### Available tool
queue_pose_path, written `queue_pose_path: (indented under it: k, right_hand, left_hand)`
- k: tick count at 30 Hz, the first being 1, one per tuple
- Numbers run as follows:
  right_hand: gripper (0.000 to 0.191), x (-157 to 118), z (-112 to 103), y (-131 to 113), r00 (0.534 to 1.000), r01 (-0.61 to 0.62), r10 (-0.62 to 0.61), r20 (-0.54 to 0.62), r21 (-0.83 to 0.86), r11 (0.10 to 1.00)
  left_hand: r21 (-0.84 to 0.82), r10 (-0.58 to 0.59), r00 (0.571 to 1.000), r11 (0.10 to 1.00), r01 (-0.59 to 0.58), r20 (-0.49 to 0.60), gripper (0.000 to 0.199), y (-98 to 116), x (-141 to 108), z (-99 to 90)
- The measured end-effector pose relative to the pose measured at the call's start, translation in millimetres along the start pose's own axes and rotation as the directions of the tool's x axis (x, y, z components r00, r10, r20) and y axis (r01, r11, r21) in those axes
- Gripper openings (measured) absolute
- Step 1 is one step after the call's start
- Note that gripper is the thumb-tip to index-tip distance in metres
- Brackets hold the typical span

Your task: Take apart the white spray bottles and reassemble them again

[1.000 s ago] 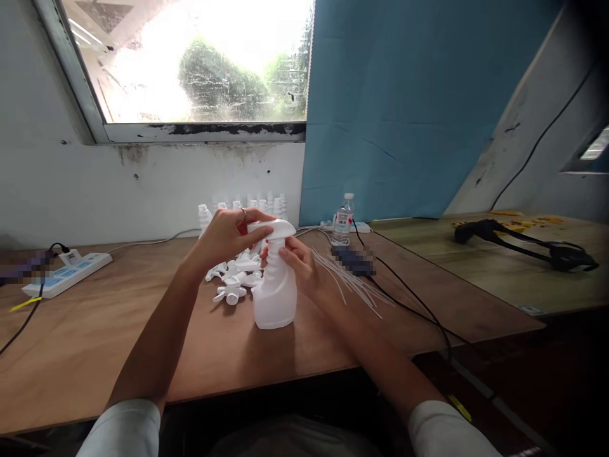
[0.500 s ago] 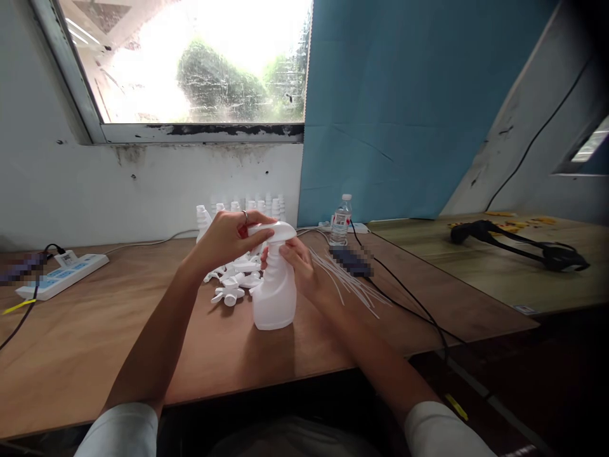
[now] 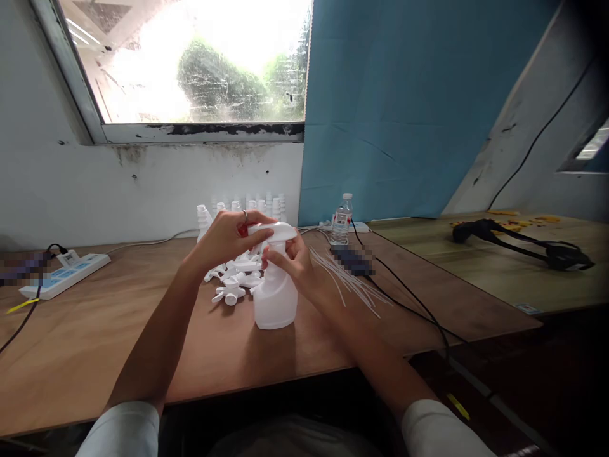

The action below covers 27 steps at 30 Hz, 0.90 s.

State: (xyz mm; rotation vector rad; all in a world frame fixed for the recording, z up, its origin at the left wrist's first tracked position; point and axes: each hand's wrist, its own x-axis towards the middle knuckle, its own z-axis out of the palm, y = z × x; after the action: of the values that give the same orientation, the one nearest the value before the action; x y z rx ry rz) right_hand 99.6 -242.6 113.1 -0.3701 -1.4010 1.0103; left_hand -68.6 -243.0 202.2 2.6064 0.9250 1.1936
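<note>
A translucent white spray bottle [image 3: 276,306] stands upright on the table in front of me. On its neck sits a white trigger spray head [image 3: 281,232]. My left hand [image 3: 233,231], with a ring on one finger, is closed around the nozzle side of the spray head. My right hand [image 3: 295,260] has its thumb and fingers wrapped round the collar just under the head; the collar is mostly hidden by them. Behind and left of the bottle lies a pile of loose white trigger spray heads [image 3: 231,293].
Several white bottles [image 3: 252,206] line the wall. Thin white tubes [image 3: 349,279] lie right of the bottle, near a dark blurred object [image 3: 352,260] and a water bottle [image 3: 341,222]. A power strip [image 3: 66,276] is at left; black straps [image 3: 523,244] lie far right.
My right thumb has swung left across the front of the bottle's neck, the fingers shifting round the collar. My left hand stays on the spray head, and the bottle still stands in place.
</note>
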Motion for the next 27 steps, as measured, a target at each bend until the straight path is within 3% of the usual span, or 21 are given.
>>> queue_pose_path:
  k: [4, 7, 11, 17, 22, 27]
  right_hand:
    - [0.034, -1.0, -1.0, -0.2, 0.998, -0.020, 0.017, 0.052, 0.054, 0.998]
    - [0.040, -1.3, -2.0, 0.5, 1.000, -0.017, 0.017, 0.005, 0.020, 1.000]
    - [0.036, -2.0, -3.3, 1.1, 0.997, -0.026, 0.019, 0.070, 0.101, 0.995]
    - [0.047, -1.3, -1.3, 0.0, 0.999, -0.026, 0.026, -0.029, 0.012, 1.000]
    - [0.038, -2.7, -7.1, 1.0, 0.992, -0.082, 0.070, 0.106, 0.113, 0.990]
    - [0.032, -2.0, -5.8, -0.9, 0.998, -0.063, 0.063, 0.030, 0.004, 0.998]
  left_hand:
    - [0.014, -0.019, 1.000, 1.000, 0.019, 0.007, 0.027, 2.3, -0.9, -0.3]
    - [0.009, -0.027, 1.000, 1.000, 0.027, 0.012, 0.027, 3.5, -1.4, -0.6]
    - [-0.007, -0.025, 0.999, 1.000, 0.025, 0.022, 0.028, 2.3, -1.1, -0.6]
    - [-0.031, -0.031, 0.999, 0.999, 0.032, 0.039, 0.028, 0.9, -0.6, -0.5]
    - [0.000, -0.028, 0.999, 1.000, 0.028, 0.034, 0.027, 1.0, -0.9, 0.0]
    - [0.024, -0.021, 0.999, 1.000, 0.021, 0.028, 0.029, 1.3, -1.4, 0.3]
